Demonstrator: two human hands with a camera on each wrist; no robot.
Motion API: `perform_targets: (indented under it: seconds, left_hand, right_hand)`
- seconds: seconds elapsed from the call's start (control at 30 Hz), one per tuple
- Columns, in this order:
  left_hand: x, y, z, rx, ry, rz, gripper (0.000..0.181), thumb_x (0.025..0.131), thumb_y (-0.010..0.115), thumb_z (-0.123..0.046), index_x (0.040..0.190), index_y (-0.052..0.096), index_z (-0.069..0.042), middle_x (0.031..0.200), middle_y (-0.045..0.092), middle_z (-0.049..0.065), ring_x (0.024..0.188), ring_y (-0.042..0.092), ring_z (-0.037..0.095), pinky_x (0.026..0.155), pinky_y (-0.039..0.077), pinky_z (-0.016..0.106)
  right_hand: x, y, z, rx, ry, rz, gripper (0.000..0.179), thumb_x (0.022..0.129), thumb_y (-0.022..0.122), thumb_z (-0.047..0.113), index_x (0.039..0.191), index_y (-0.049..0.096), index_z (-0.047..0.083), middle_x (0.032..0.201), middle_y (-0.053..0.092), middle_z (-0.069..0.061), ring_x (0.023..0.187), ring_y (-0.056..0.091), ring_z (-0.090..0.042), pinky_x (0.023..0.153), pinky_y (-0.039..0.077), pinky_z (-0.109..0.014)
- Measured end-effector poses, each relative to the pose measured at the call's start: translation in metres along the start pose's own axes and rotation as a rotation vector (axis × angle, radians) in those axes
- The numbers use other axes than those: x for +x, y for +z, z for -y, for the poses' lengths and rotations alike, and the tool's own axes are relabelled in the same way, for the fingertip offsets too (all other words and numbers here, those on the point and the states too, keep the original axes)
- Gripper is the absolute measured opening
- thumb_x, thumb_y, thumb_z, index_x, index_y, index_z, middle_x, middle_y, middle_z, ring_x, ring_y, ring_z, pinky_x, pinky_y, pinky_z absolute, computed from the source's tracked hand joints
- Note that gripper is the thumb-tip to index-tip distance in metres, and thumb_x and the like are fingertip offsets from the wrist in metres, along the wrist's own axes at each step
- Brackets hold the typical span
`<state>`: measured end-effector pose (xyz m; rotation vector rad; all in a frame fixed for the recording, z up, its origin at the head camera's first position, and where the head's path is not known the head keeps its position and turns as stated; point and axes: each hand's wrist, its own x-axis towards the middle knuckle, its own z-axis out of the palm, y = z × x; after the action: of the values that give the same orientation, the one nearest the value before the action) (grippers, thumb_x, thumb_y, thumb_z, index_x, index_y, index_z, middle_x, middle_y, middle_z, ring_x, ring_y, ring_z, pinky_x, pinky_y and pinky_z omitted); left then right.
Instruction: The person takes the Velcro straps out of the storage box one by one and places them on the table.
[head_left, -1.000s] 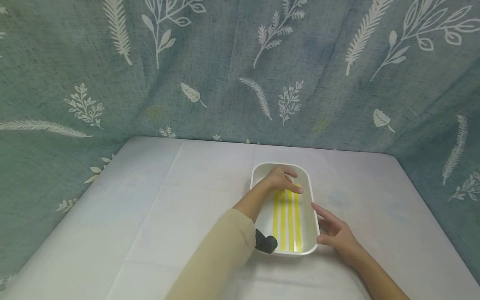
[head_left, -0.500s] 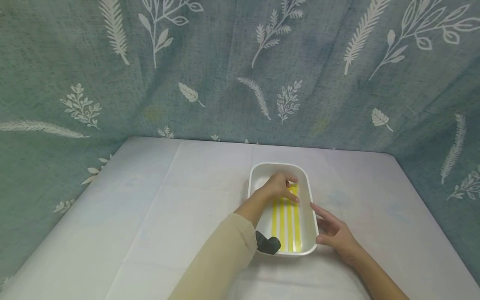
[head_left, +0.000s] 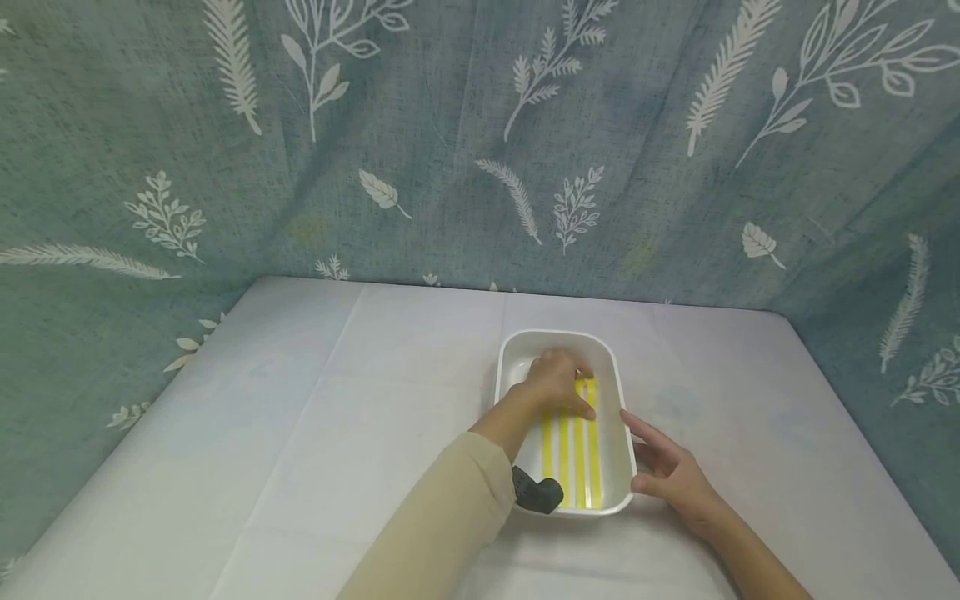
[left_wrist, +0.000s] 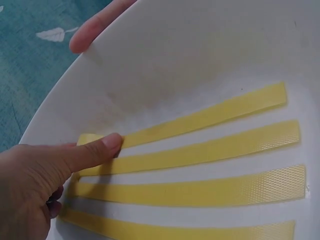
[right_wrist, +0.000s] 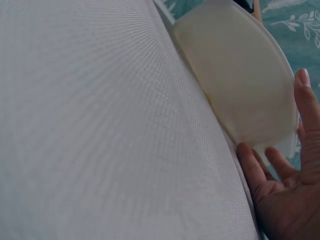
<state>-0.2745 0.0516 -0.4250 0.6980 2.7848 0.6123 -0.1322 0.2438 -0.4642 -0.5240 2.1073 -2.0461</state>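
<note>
A white rounded rectangular tub stands on the table with several flat yellow strips side by side along its floor. My left hand reaches into the tub over the far part of the strips. Its thumb is stretched out, the tip on one strip near its far end. The other fingers are bent down at the far ends and mostly hidden behind the hand. Spread fingers of my right hand touch the tub's right side, one fingertip at the rim and the thumb lower down.
A white cloth covers the table. Behind and at both sides hangs a green-blue curtain with white leaves. A black device at my left wrist overlaps the tub's near left corner.
My left hand has moved down and slightly nearer inside the tub, its thumb sliding toward me over the strips. The right hand stays at the tub's side.
</note>
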Motion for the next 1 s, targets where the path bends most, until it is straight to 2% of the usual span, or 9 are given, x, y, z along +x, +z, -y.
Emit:
perform_targets:
  seconds: [0.2,0.33,0.43,0.53,0.67,0.83,1.0]
  left_hand:
    - [0.002,0.001,-0.002,-0.095,0.045,-0.067,0.040,0.069,0.084,-0.033,0.105,0.071,-0.021,0.090,0.058,-0.006,0.085,0.049,0.010,0.079,0.039,0.023]
    - [0.001,-0.001,-0.003,-0.100,0.058,-0.061,0.042,0.069,0.084,-0.038,0.105,0.071,-0.021,0.089,0.058,-0.007,0.085,0.049,0.008,0.079,0.039,0.023]
    - [-0.002,-0.003,-0.004,-0.059,0.049,-0.022,0.056,0.064,0.084,-0.049,0.112,0.069,-0.023,0.094,0.059,-0.008,0.090,0.049,0.009,0.085,0.039,0.025]
    - [-0.005,-0.003,-0.004,0.019,0.035,0.016,0.070,0.060,0.084,-0.054,0.119,0.064,-0.023,0.113,0.059,-0.006,0.106,0.048,0.014,0.097,0.035,0.031]
    - [-0.007,-0.003,-0.001,0.139,0.025,0.043,0.082,0.059,0.083,-0.057,0.127,0.057,-0.021,0.131,0.051,-0.003,0.119,0.041,0.019,0.104,0.029,0.037]
    - [-0.008,-0.001,-0.001,0.174,0.019,0.053,0.085,0.060,0.081,-0.060,0.130,0.053,-0.020,0.128,0.048,-0.001,0.115,0.038,0.019,0.103,0.029,0.036]
    - [-0.006,0.001,-0.001,0.157,0.037,0.047,0.077,0.062,0.081,-0.057,0.125,0.058,-0.021,0.129,0.050,-0.002,0.116,0.039,0.018,0.103,0.028,0.035]
  right_hand:
    - [-0.001,0.000,0.002,0.023,-0.029,0.010,0.075,0.083,0.072,0.011,0.146,0.033,0.007,0.139,0.045,0.018,0.117,0.053,-0.003,0.091,0.047,-0.021]
    - [0.000,0.001,0.003,0.034,-0.060,0.026,0.074,0.083,0.072,0.009,0.146,0.033,0.007,0.139,0.046,0.016,0.117,0.054,-0.004,0.089,0.048,-0.022]
    - [0.000,0.001,0.003,0.034,-0.059,0.024,0.074,0.083,0.072,0.010,0.146,0.034,0.006,0.139,0.047,0.017,0.116,0.054,-0.003,0.089,0.049,-0.023]
    - [0.001,0.001,0.004,0.006,-0.034,0.009,0.075,0.083,0.072,0.012,0.146,0.033,0.005,0.139,0.045,0.019,0.116,0.054,-0.002,0.089,0.049,-0.023]
    - [0.002,0.001,0.005,-0.013,-0.014,0.002,0.076,0.083,0.073,0.014,0.146,0.032,0.005,0.139,0.044,0.020,0.116,0.053,-0.002,0.090,0.048,-0.023]
    - [0.001,0.000,0.006,-0.002,-0.016,0.017,0.075,0.084,0.072,0.015,0.147,0.032,0.006,0.139,0.046,0.017,0.117,0.054,-0.004,0.090,0.049,-0.023]
    - [0.000,0.000,0.006,0.014,-0.014,0.025,0.076,0.084,0.071,0.016,0.147,0.031,0.006,0.137,0.048,0.014,0.116,0.054,-0.005,0.088,0.050,-0.025]
